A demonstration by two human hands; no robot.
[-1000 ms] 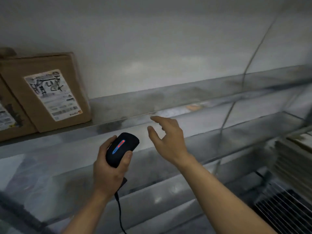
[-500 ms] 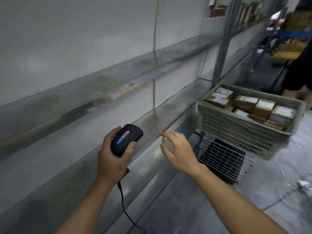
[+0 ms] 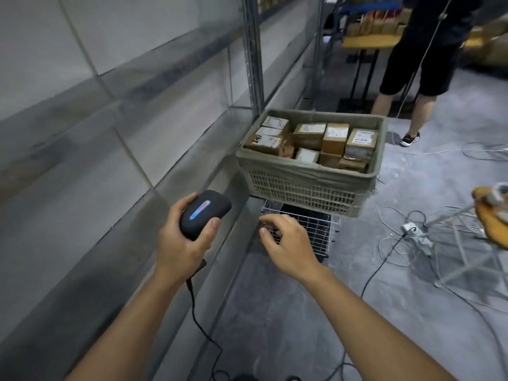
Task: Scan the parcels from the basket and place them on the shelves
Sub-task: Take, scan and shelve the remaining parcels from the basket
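Note:
My left hand [image 3: 184, 243] grips a black corded scanner [image 3: 204, 213] with a red and blue strip on top. Empty, with fingers loosely spread, my right hand [image 3: 288, 243] hangs in the air below and in front of the basket. The beige plastic basket [image 3: 302, 185] sits ahead on a white wire stand [image 3: 316, 229] and is packed with several brown cardboard parcels [image 3: 335, 137] bearing white labels. Grey metal shelves [image 3: 123, 149] run along the left, bare in the stretch beside me.
A person in black shorts [image 3: 420, 64] stands beyond the basket at the upper right. Cables and a power strip [image 3: 415, 233] lie across the concrete floor to the right. A metal upright [image 3: 251, 50] rises just behind the basket. Shelves with more parcels stand far back.
My view has swung right from the shelf with the placed boxes to the basket. Both hands kept their poses; the right hand dropped lower, closer to the basket.

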